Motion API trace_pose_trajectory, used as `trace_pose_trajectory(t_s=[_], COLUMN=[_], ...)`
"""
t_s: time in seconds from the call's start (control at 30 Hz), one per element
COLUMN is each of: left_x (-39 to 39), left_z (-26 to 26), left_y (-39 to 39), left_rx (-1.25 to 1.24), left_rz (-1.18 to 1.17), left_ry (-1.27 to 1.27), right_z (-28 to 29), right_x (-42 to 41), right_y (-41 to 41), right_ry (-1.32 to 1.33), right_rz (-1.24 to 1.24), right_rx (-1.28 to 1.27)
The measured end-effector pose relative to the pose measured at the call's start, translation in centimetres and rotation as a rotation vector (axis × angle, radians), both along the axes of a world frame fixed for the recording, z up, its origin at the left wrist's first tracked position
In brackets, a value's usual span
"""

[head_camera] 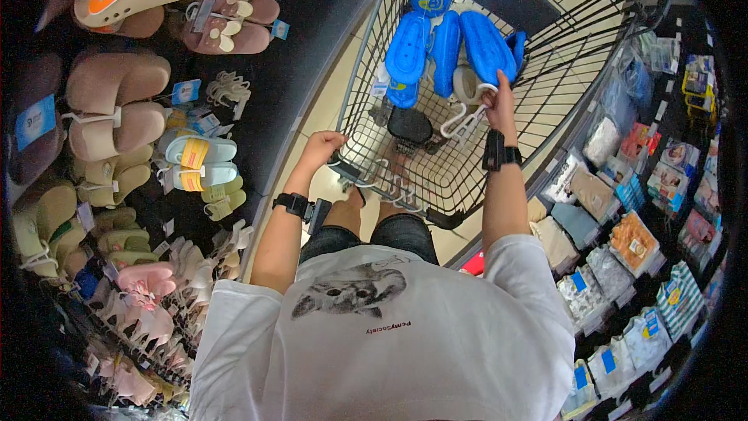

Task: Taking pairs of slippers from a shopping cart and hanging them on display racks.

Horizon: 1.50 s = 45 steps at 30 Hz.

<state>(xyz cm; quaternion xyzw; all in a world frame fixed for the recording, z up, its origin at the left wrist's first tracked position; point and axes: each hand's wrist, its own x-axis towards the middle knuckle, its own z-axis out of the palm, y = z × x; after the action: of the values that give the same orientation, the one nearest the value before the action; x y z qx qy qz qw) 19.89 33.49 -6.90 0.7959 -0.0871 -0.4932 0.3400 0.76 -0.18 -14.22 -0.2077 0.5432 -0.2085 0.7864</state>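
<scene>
My left hand (321, 149) is closed on the near left corner of a black wire shopping cart (365, 52). My right hand (499, 102) is over the cart basket and grips a white plastic hanger (461, 124). A blue slipper (488, 47) touches the fingertips of that hand; whether it hangs from this hanger is hard to tell. More blue slippers (407, 47) are at the far left of the basket, some with white tags. White hooks (391, 187) line the cart's near side.
On the left, a dark display wall holds beige slides (117, 105), pale blue slippers (201, 152) and pink slippers (146, 280) on hangers. Packaged textiles (634, 242) fill the right-hand shelf. A strip of tiled floor (327, 108) runs between the left shelf and the cart.
</scene>
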Motion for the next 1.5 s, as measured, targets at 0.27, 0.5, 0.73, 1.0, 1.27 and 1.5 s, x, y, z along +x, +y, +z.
trace_pose_trajectory(t_s=[0.27, 0.5, 0.73, 1.0, 1.27, 1.5], left_x=[-1.9, -5.6, -7.0, -11.7, -12.8, -17.0], left_z=[1.7, 6.7, 5.0, 11.8, 12.5, 8.6], left_y=[-0.6, 0.5, 10.1, 21.4, 35.0, 44.4], left_rx=[0.186, -0.135, -0.879, -0.744, -0.156, -0.569], left_rz=[-0.397, -0.566, -0.073, 0.199, -0.212, 0.034], left_ry=[-0.475, -0.546, 0.237, 0.763, 0.358, 0.485], right_z=[11.9, 23.0, 32.4, 33.5, 34.0, 34.4], right_x=[-6.4, -11.5, -9.5, -6.9, -4.7, -4.5], right_y=[6.5, 12.6, 26.2, 39.0, 46.3, 47.5], right_ry=[-0.018, -0.279, -0.652, -0.939, -1.051, -1.156], right_rz=[-0.020, 0.165, 0.187, 0.702, 0.707, 0.731], right_rx=[-0.231, -0.471, -0.329, 0.232, 0.355, 0.359])
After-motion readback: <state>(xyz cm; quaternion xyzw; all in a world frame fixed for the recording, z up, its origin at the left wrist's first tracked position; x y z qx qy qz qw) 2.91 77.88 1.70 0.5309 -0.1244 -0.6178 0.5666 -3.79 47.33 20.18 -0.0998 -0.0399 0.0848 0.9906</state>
